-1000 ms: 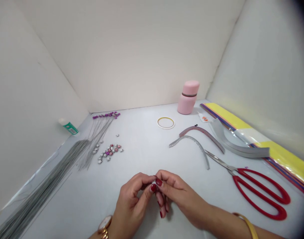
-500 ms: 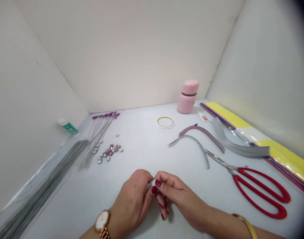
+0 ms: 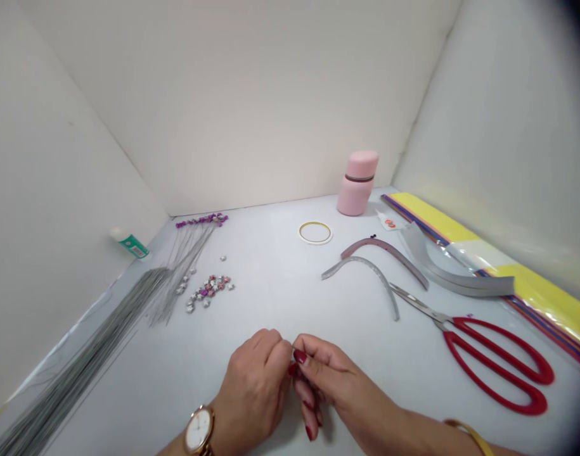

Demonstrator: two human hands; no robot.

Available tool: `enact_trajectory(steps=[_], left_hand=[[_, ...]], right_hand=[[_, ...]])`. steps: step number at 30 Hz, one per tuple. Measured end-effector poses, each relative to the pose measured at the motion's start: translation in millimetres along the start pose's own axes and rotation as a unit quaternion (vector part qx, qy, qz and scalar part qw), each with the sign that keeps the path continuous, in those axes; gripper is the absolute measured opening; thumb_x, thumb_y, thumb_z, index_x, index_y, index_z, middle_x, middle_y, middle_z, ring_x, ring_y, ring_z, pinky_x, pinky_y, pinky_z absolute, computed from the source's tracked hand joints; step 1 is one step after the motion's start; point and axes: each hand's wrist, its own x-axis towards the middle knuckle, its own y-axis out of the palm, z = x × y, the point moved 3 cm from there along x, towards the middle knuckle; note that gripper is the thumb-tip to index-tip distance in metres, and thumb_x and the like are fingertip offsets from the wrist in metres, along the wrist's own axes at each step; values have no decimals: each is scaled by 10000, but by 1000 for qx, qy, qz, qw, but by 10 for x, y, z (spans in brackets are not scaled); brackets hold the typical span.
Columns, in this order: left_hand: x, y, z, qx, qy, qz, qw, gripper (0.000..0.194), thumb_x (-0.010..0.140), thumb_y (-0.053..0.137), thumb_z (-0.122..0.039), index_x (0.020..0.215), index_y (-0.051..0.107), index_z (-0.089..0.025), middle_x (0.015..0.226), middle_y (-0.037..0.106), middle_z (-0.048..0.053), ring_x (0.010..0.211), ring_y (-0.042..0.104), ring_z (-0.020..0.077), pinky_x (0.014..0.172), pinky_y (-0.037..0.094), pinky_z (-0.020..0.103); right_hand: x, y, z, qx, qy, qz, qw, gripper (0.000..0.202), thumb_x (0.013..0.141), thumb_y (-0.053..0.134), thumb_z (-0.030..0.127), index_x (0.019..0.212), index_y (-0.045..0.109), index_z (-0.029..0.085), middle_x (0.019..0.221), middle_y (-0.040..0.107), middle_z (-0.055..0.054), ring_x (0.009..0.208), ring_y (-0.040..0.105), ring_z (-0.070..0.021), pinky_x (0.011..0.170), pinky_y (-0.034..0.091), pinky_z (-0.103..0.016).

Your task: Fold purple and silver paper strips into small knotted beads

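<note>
Close together at the front middle of the table, my left hand point(image 3: 256, 386) and my right hand point(image 3: 337, 380) meet at their fingertips. Both are closed in a pinch around a tiny silver paper star, now almost wholly covered by fingers. My left hand has its back turned up, its fingers curled in. The right thumb and index finger press together, while its other fingers hang loosely curled below. Beyond the left hand lies a pile of small silver, pink and purple paper stars point(image 3: 212, 287). A silver paper strip point(image 3: 366, 263) and a pinkish strip point(image 3: 389, 246) lie beyond the right hand.
Red-handled scissors point(image 3: 449, 323) lie at the right, near grey strips point(image 3: 465, 282) and packs of coloured paper point(image 3: 532, 285). A pink flask point(image 3: 356, 183) and tape ring point(image 3: 315, 240) are farther back. Wires point(image 3: 99, 335), purple-tipped stems point(image 3: 194, 237) and a green-white tube point(image 3: 134, 245) occupy the left.
My left hand has rolled over the fingertips, and its thumb is now mostly hidden. The silver piece that showed between the fingers is covered. The things on the table have stayed put.
</note>
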Motion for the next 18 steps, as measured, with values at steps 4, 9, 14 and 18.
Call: enact_trajectory(steps=[4, 9, 14, 18], left_hand=[[14, -7, -23, -4, 2, -19, 1000, 156, 773, 353, -72, 681, 404, -188, 586, 433, 9, 535, 395, 151, 479, 284, 249], [60, -31, -13, -57, -42, 2, 998, 192, 793, 315, -102, 644, 392, -195, 585, 465, 20, 532, 419, 153, 485, 310, 247], [57, -25, -5, -178, -65, 58, 980, 275, 851, 223, -173, 666, 425, -198, 641, 517, 51, 596, 466, 170, 565, 368, 282], [0, 27, 0, -161, -60, 58, 983, 258, 857, 228, -172, 684, 418, -200, 665, 520, 59, 608, 467, 176, 565, 356, 294]], right_hand=[[-8, 23, -29, 1, 6, -8, 1000, 316, 812, 463, 451, 671, 385, 179, 475, 435, 84, 355, 461, -44, 390, 253, -168], [9, -9, -37, -28, -9, -25, 999, 312, 837, 432, 444, 680, 392, 177, 487, 446, 81, 375, 489, -51, 394, 271, -168], [28, -54, -25, -42, 23, -6, 999, 355, 854, 369, 464, 676, 434, 163, 442, 453, 66, 334, 462, -59, 357, 277, -163], [27, -29, -48, -58, -4, -17, 998, 367, 853, 370, 486, 655, 394, 178, 430, 405, 87, 321, 407, -45, 345, 290, -156]])
